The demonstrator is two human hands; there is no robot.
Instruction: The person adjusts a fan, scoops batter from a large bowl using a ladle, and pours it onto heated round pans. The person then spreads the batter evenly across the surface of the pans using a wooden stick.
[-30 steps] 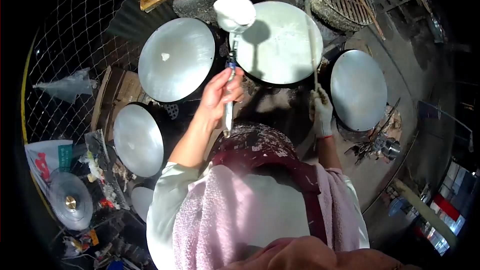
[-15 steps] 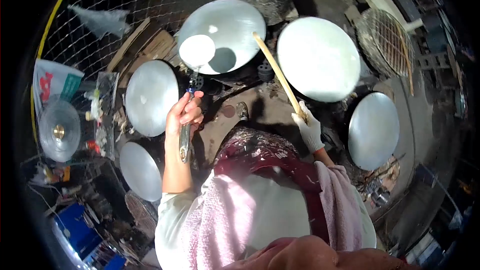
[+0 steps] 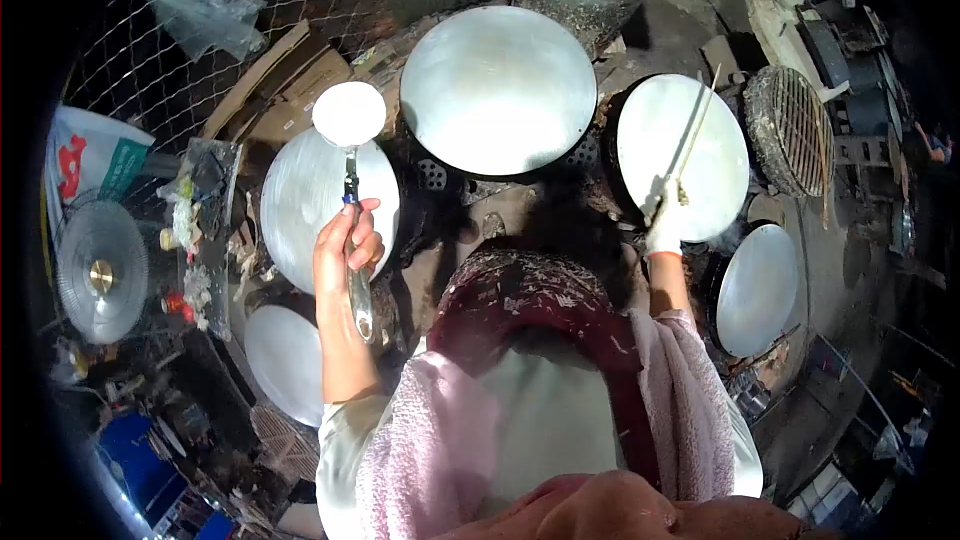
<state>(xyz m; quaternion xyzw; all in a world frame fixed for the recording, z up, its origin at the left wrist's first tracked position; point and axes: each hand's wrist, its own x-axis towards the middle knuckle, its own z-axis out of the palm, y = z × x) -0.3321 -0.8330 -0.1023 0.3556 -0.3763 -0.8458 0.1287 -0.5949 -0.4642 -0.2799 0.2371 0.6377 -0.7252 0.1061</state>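
My bare left hand is wrapped round the handle of a ladle whose round bowl shows bright white. The ladle hangs over the far edge of the left round pan; the gap beneath it cannot be judged. In a white glove, my right hand grips a thin wooden stick, which reaches across the right round pan. That pan has a whitish surface. Between the two lies a large greyish-white centre pan, with neither hand at it.
More round pans lie nearby: one at lower left, one at lower right. A round grate stands beyond the right pan. At far left are a fan and wire mesh. Cardboard leans behind the left pan.
The ladle has gone left, from over the centre pan to over the left pan's edge. My gloved hand has swung right, bringing the stick from the centre pan's edge across the right pan.
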